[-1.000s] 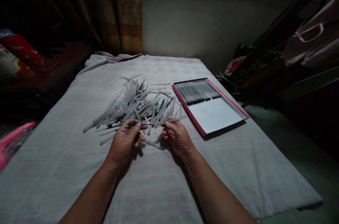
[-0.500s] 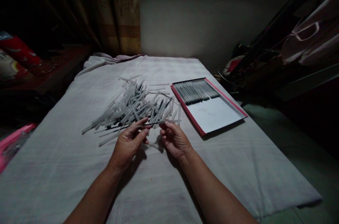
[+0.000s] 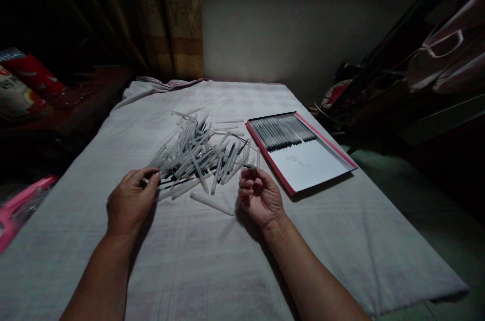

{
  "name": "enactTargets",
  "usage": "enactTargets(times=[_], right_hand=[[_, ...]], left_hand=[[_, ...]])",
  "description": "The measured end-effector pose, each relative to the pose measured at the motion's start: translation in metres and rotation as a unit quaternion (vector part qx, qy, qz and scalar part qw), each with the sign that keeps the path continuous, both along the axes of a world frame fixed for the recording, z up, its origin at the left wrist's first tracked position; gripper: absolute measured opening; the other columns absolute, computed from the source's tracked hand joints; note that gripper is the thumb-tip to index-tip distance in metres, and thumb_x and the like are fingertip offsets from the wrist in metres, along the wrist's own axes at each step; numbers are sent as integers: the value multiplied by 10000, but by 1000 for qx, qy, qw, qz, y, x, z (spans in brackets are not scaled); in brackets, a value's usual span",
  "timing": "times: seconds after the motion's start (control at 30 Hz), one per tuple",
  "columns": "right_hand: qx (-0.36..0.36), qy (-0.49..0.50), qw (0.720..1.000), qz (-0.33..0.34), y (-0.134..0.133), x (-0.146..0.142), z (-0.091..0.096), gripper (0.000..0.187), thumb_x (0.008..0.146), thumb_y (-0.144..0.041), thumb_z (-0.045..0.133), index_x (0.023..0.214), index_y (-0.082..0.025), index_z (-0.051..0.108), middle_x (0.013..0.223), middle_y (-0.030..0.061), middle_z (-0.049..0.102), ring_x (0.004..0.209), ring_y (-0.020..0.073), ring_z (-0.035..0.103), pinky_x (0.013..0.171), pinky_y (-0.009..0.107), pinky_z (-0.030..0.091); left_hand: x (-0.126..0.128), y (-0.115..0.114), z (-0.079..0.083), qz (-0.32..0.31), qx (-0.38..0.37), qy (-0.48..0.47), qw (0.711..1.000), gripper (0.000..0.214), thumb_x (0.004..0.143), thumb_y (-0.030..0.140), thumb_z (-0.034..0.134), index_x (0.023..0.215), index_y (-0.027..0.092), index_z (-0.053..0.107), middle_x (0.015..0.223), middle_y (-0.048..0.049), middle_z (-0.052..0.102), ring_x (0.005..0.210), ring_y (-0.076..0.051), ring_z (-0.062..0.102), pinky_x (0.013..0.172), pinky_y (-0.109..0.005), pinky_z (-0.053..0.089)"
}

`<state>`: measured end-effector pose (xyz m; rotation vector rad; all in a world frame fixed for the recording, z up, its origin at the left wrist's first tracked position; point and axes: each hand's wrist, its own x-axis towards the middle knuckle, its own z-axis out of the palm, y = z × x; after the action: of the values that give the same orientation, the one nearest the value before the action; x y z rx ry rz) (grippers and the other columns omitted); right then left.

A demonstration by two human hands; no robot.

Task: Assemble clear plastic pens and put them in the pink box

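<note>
A loose pile of translucent pen barrels and thin dark refills (image 3: pixel 197 154) lies in the middle of the cloth. At its left edge is my left hand (image 3: pixel 131 202), thumb and forefinger pinched together. What sits between those fingertips is hidden among the pile's ends. My right hand (image 3: pixel 262 198), right of the pile, is turned palm up with curled fingers. It pinches a slim pen (image 3: pixel 249 167), seen nearly end-on with a dark part showing. One separate barrel (image 3: pixel 212 204) rests on the cloth between the hands.
A shallow red-edged box lid (image 3: pixel 281 172) stands right of the pile, with a row of pens (image 3: pixel 282 131) along its far half. A pink basket (image 3: pixel 15 210) is low at the left. Packets (image 3: pixel 32 81) sit on a dark side table.
My hands have come apart. The left moved left to the pile's edge, leaving the pen it was touching. My right hand keeps the pen and has turned it away, shifting slightly right.
</note>
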<state>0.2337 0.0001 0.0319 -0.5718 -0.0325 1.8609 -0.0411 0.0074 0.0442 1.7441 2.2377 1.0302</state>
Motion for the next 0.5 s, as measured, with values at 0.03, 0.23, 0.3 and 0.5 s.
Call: enactTargets(times=[0.03,0.23,0.3,0.5], right_hand=[[-1,4,1000,2,0,0,0,187,649,-182,822,767,-184,676,702,-29,703,530,55,529,445,134,408],[-23,-22,999,-14,-1,-1,4,206,619,-172,827,761,-190,680,687,-24,716,526,71,549,443,146,410],[-19,-66,997,-25,-2,-4,5,222,608,-167,826,770,-197,677,681,-24,718,530,82,567,435,150,408],[30,-140,990,-2,-5,-14,3,289,547,-209,852,763,-193,660,646,-26,703,510,93,590,408,147,417]], left_hand=[[-1,0,-2,-16,-17,38,999,201,837,412,602,860,285,757,922,-41,727,761,-247,642,610,-311,407],[5,1,-11,-76,-52,101,991,239,850,399,583,883,284,790,942,-112,728,847,-350,641,651,-386,411],[10,2,-11,-80,-59,117,988,261,856,412,575,903,276,793,924,-120,718,853,-362,638,670,-401,422],[17,7,-12,-73,-68,165,981,266,885,397,536,901,286,776,918,-93,725,844,-316,651,646,-366,424]])
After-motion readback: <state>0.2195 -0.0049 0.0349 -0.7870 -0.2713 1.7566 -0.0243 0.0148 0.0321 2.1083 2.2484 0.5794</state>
